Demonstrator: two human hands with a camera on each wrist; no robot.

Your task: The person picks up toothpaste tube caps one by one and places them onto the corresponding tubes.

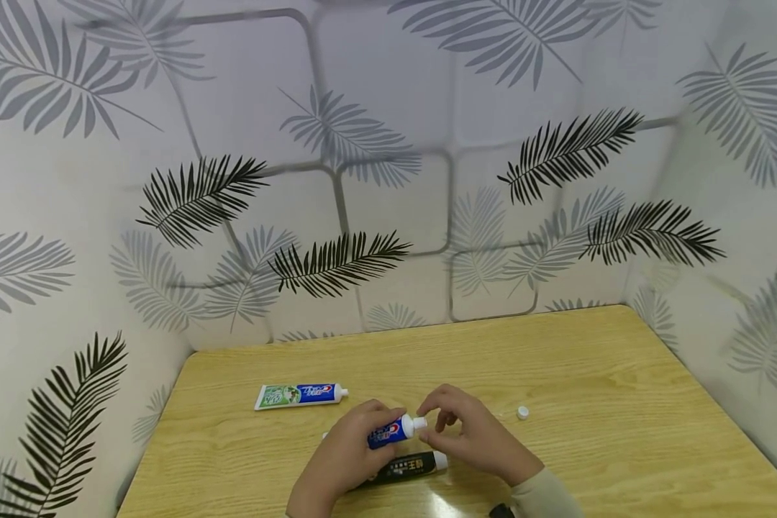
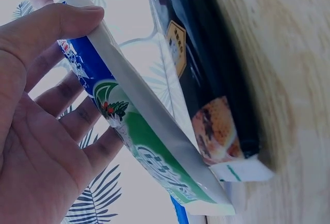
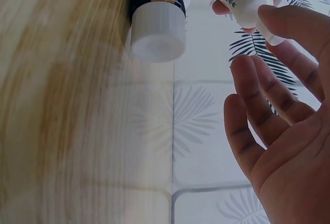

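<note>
My left hand (image 1: 350,450) grips a blue, green and white toothpaste tube (image 2: 136,123), its thumb across the shoulder near the neck. The tube is held above the table, its neck end pointing right. My right hand (image 1: 466,428) has its thumb and index finger at the white cap (image 3: 269,32) on that end, pinching it; the other fingers are spread loosely. Below the held tube lies a black toothpaste tube (image 1: 404,468) with a white cap (image 3: 158,33). The left hand covers part of both tubes in the head view.
Another blue and green toothpaste tube (image 1: 301,396) lies at the back left, its narrow nozzle to the right. A small loose white cap (image 1: 522,413) sits right of the right hand. The wooden table (image 1: 621,374) meets leaf-patterned walls (image 1: 388,201) behind and at the sides.
</note>
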